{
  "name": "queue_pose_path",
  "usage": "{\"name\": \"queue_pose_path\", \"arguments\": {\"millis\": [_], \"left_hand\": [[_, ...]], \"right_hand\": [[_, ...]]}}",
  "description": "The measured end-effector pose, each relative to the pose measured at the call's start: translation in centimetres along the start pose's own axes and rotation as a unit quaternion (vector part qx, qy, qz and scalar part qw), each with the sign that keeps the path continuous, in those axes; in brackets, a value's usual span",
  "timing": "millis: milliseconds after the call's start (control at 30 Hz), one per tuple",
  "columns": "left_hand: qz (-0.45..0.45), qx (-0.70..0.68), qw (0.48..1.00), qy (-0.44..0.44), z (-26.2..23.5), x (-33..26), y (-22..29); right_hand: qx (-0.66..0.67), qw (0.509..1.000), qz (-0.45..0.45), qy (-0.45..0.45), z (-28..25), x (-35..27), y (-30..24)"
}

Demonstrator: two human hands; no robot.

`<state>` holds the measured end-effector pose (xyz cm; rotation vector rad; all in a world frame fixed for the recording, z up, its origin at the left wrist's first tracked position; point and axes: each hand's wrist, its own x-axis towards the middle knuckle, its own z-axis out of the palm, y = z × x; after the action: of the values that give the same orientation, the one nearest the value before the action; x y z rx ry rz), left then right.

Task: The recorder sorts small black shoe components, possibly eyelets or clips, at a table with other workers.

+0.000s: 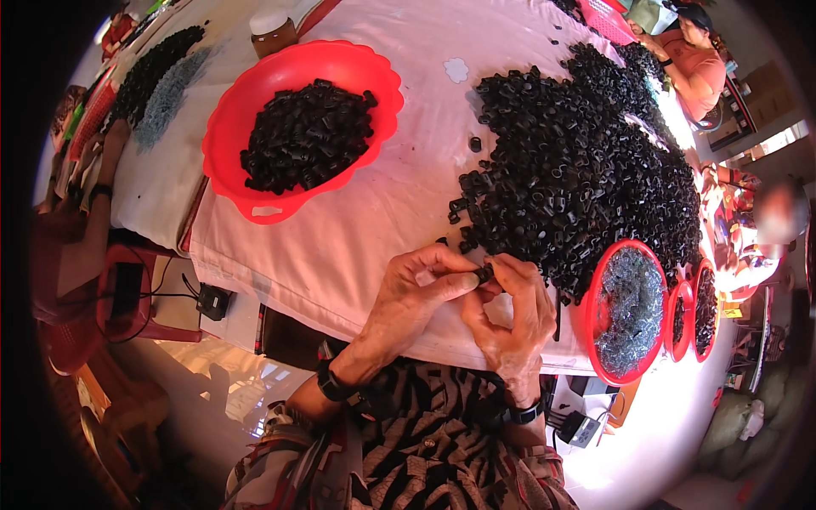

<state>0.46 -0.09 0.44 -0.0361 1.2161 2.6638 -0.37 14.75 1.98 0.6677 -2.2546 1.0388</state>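
Observation:
Both my hands meet above the near edge of the cloth-covered table. My left hand (414,293) pinches a small black plastic piece (484,274) between thumb and fingertips. My right hand (516,310) has its fingertips closed on the same piece from the other side, so most of it is hidden. Just beyond lies a big heap of small black ring-like plastic pieces (578,170). A red scalloped basin (229,110), farther left, contains a pile of black pieces (310,136). Close to my right hand stands a red round basin (592,340) of clear, bluish small parts (631,310).
Two smaller red containers (679,321) (705,314) stand beyond the right basin. A jar with a white lid (272,32) is at the back left. Co-workers sit at both sides; one's arm (106,170) reaches over the left table. Pink cloth (357,221) covers my table.

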Motion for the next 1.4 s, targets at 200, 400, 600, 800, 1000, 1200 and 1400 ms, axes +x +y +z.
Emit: {"name": "queue_pose_path", "arguments": {"millis": [200, 400, 600, 800, 1000, 1200, 1400], "left_hand": [[0.023, 0.028, 0.999, 0.003, -0.6, 0.3, -0.8], [0.028, 0.017, 0.999, 0.022, -0.5, 0.8, -0.5], [0.007, -0.011, 1.000, 0.017, -0.1, 0.1, 0.2], [0.085, 0.215, 0.973, 0.005, 0.9, -1.5, -0.1], [0.330, 0.470, 0.797, 0.183, -1.1, -0.5, 4.2], [0.363, 0.412, 0.779, 0.302, -2.2, 2.5, 9.4], [0.265, 0.505, 0.814, 0.110, -1.4, 1.4, 3.4]], "right_hand": [[-0.031, 0.997, -0.069, 0.009, 0.1, 0.3, 0.6], [-0.039, 0.993, -0.111, -0.009, 0.9, 0.6, 1.0], [0.037, 0.999, 0.002, -0.023, -0.2, 0.4, 0.0], [-0.017, 0.997, 0.070, 0.039, -3.9, -2.9, 0.9], [-0.033, 0.991, 0.100, 0.078, -4.0, -3.2, 1.4], [-0.007, 0.992, 0.107, 0.063, -3.7, -2.2, 1.5], [0.032, 0.978, 0.190, 0.081, -3.5, -2.6, 1.9]]}}
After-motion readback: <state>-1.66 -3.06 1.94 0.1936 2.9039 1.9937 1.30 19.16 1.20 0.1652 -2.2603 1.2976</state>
